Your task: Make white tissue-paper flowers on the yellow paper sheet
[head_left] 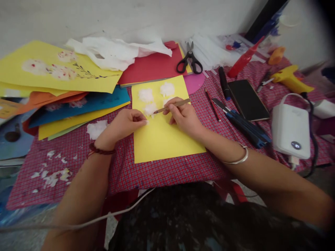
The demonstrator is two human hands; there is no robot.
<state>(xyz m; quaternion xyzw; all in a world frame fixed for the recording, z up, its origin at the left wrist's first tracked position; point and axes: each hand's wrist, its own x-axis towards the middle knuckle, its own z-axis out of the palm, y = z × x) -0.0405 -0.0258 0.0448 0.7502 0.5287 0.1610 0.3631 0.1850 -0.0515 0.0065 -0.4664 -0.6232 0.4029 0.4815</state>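
Observation:
A sheet of yellow paper lies in front of me with several fluffy white tufts on its upper half. My right hand is closed around a brown pencil, whose dark tip points left at the lower-left tuft. At the sheet's left edge, my left hand is pinched, with a tiny white scrap showing at its fingertips. Part of another tuft is hidden behind my right hand.
White scraps and a white piece lie on the checked cloth at left, near stacked coloured papers. Scissors rest behind the sheet. To the right are a red pencil, cutter, black phone, power bank and yellow glue gun.

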